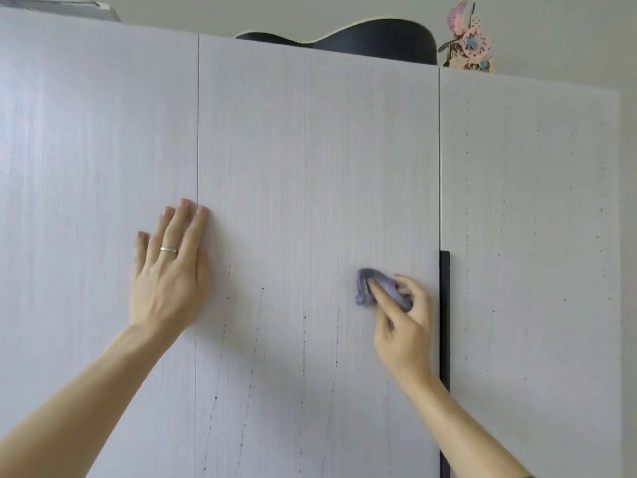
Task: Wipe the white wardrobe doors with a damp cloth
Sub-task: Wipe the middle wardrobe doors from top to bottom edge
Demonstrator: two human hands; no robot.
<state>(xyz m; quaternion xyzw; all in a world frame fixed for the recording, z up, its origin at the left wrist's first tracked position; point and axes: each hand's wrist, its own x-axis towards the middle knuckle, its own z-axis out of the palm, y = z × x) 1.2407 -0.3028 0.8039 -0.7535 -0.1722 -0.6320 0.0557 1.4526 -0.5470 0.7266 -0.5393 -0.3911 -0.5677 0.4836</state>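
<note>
Three white wardrobe doors fill the view: a left door [86,132], a middle door [310,150] and a right door [534,201]. My right hand [403,326] grips a bunched purple-grey cloth [370,288] and presses it on the middle door, near its right edge. My left hand [169,270] lies flat with straight fingers across the seam between the left and middle doors. Thin lines of dark specks run down the lower middle door and the right door.
A long black vertical handle [444,322] runs along the seam just right of my right hand. On top of the wardrobe sit a dark curved case [362,37], a pink and blue ornament [468,39] and a grey object [69,8] at the far left.
</note>
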